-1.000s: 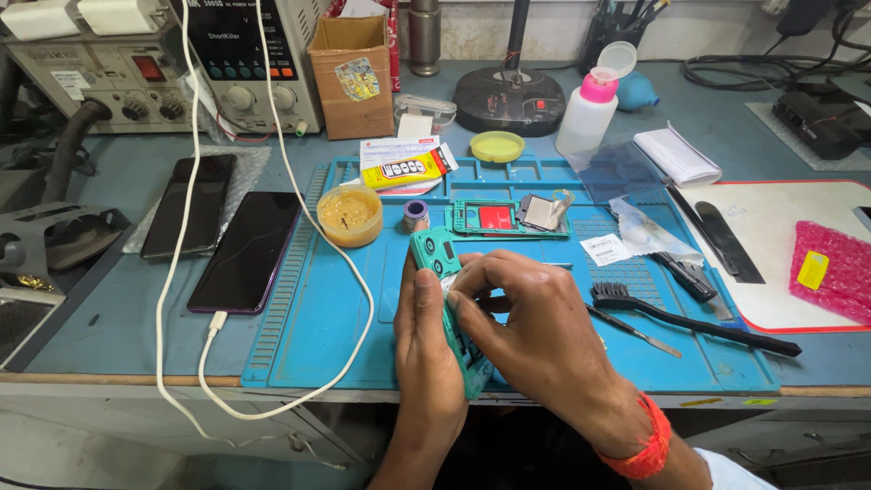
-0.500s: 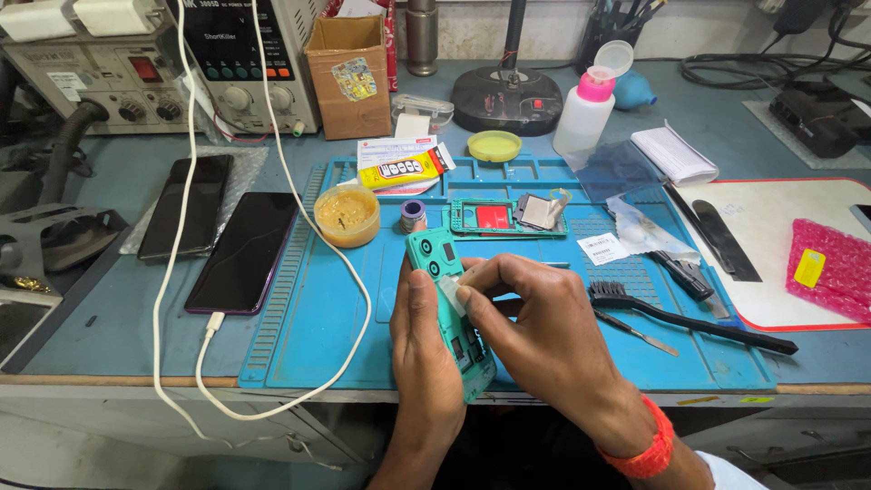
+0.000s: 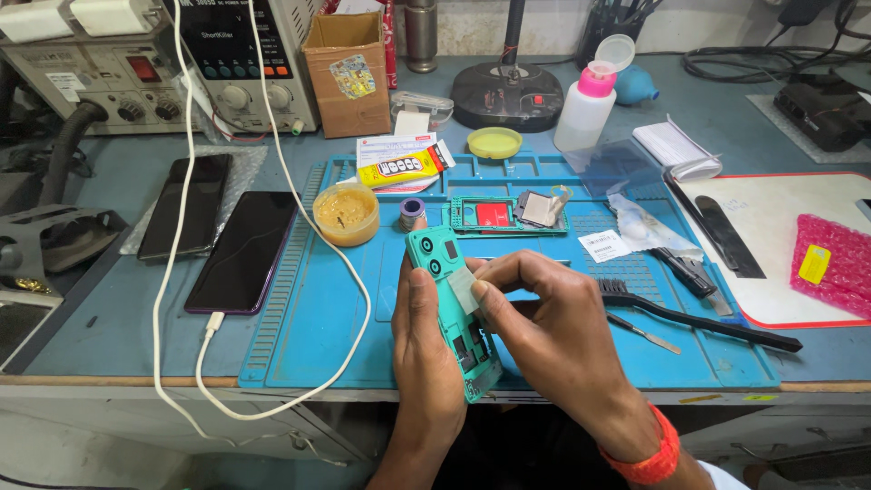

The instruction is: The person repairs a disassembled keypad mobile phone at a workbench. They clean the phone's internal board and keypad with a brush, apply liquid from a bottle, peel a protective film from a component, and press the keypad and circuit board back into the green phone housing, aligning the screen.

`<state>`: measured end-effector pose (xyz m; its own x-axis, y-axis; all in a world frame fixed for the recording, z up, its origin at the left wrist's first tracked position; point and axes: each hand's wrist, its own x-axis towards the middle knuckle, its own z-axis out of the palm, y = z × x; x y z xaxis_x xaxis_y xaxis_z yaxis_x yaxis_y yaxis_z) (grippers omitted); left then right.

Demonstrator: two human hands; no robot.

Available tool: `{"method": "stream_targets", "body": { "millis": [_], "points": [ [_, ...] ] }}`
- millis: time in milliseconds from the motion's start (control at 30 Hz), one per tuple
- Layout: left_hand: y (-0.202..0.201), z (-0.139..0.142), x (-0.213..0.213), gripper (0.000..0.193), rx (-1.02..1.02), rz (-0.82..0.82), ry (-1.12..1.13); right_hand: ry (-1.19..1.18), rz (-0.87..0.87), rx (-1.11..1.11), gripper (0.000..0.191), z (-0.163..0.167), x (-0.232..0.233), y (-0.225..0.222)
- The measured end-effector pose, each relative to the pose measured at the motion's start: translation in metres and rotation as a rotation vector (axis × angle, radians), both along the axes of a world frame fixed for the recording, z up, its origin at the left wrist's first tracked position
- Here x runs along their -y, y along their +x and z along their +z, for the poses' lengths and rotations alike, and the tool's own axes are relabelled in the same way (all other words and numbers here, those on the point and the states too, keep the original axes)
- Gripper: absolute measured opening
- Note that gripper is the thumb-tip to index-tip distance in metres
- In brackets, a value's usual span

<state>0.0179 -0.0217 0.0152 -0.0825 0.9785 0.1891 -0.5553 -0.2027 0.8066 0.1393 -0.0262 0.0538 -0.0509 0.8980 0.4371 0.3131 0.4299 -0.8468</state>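
Note:
My left hand (image 3: 426, 349) grips a teal phone housing (image 3: 435, 259) from its left side, held upright above the blue work mat (image 3: 318, 318). Its open inside faces me, with dark parts showing low down. My right hand (image 3: 553, 313) pinches a small pale translucent film piece (image 3: 463, 287) between thumb and forefinger, pressed against the housing's middle. An orange band sits on my right wrist.
Two dark phones (image 3: 240, 249) lie at left, one on a white cable (image 3: 272, 172). On the mat are a flux tub (image 3: 345, 213), solder spool (image 3: 413, 213), teal frame (image 3: 494, 216), black brush (image 3: 689, 313) and tweezers (image 3: 644, 331). A bottle (image 3: 585, 109), cardboard box (image 3: 347, 68) and bench instruments stand behind.
My right hand's fingers have shifted up the housing and now hold the film piece at its middle. The housing is tilted slightly more upright.

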Motion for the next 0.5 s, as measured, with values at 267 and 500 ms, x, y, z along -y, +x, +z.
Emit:
{"method": "stream_targets", "body": {
  "millis": [267, 500],
  "points": [
    [-0.002, 0.0061, 0.006, 0.058, 0.047, -0.05, 0.02, 0.042, -0.057, 0.042, 0.01, 0.0018, 0.002, 0.0004],
    [-0.0024, 0.005, 0.0063, 0.057, 0.04, -0.023, -0.03, -0.098, -0.015, -0.094, 0.015, -0.0015, 0.0019, 0.0036]
  ]
}}
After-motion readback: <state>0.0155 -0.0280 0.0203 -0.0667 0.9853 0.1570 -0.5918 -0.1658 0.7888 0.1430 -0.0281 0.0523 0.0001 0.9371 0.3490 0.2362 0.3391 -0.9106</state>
